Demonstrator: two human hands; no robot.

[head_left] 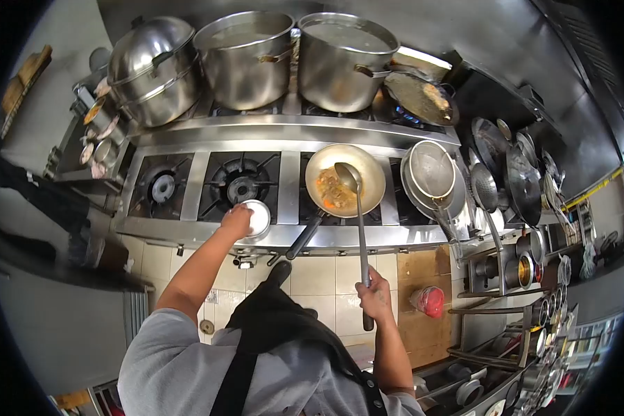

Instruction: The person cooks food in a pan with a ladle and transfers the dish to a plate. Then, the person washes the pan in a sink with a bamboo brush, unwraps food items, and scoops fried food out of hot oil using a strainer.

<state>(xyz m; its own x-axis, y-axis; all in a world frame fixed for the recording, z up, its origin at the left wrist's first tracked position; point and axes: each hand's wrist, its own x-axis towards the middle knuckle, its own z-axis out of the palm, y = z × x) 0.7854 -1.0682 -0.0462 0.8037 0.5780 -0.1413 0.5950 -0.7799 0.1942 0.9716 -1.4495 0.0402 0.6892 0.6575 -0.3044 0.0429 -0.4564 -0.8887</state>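
Observation:
My left hand is closed on the edge of a small round white bowl at the stove's front edge, left of the pan. My right hand grips the long handle of a ladle. The ladle's head rests inside a light-coloured frying pan on a front burner. Beside the ladle head, some cooked food with orange and brown pieces lies in the pan. The pan's black handle points toward me between my two hands, and neither hand touches it.
Large steel pots stand along the back shelf, with a dark pan over a blue flame to their right. A strainer sits on a pan at the right. Woks hang on the right; a red tub is on the floor.

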